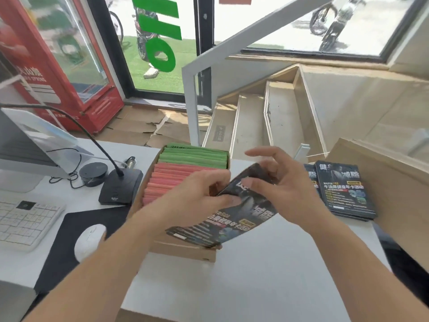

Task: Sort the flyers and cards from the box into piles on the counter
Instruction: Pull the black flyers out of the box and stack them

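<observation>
A cardboard box (185, 251) sits on the white counter (255, 287), with green cards (195, 155) at its far end and pink cards (171, 180) in the middle. Above the box's near end I hold a bent stack of dark flyers (232, 219). My left hand (204, 191) grips the stack's left edge with curled fingers. My right hand (278, 182) pinches its upper part, thumb on the printed face and the other fingers spread. A pile of the same dark flyers (343, 191) lies on the counter to the right.
Left of the box stand a desk microphone (120, 184), a round black puck (92, 173), a white mouse (89, 240) on a black mat, a white keyboard (25, 219) and a monitor (30, 140). A wooden ledge (383, 182) borders the flyer pile on the right.
</observation>
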Demonstrator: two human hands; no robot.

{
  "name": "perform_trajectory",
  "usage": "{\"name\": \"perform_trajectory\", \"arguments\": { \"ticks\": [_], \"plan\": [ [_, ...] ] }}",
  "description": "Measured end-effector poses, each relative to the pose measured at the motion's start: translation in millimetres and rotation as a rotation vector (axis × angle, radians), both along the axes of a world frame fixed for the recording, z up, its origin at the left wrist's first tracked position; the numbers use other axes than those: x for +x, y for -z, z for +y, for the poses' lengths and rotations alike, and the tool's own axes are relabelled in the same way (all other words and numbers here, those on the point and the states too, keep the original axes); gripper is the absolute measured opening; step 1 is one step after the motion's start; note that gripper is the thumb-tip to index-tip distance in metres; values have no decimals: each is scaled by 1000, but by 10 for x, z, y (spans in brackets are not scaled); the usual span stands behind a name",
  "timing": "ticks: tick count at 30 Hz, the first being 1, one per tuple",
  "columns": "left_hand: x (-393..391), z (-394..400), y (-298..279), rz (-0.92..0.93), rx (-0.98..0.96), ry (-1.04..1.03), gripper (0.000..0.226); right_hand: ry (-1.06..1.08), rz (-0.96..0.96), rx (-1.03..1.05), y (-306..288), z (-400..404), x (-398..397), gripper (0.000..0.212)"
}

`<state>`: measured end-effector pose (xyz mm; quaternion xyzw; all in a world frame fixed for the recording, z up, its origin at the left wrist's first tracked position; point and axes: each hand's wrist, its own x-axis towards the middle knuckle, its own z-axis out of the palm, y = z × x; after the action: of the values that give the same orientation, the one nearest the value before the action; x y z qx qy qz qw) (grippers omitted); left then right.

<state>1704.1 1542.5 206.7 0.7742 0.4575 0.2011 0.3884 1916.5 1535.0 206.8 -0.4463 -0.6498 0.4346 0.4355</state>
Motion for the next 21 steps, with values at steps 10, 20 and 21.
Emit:
{"name": "perform_trajectory", "arguments": {
  "ticks": [10, 20, 21],
  "plan": [
    [993, 8, 376, -526, -114, -194, 33, 301, 371, -345, 611, -177, 1056, 59],
    [1502, -30, 1164, -532, -224, -393, 23, 456, 120, -189, 973, -356, 1193, 24],
    [1531, -38, 1181, -527, -211, -398, 22, 454, 123, -177, 975, -366, 1226, 23]
  ]
}}
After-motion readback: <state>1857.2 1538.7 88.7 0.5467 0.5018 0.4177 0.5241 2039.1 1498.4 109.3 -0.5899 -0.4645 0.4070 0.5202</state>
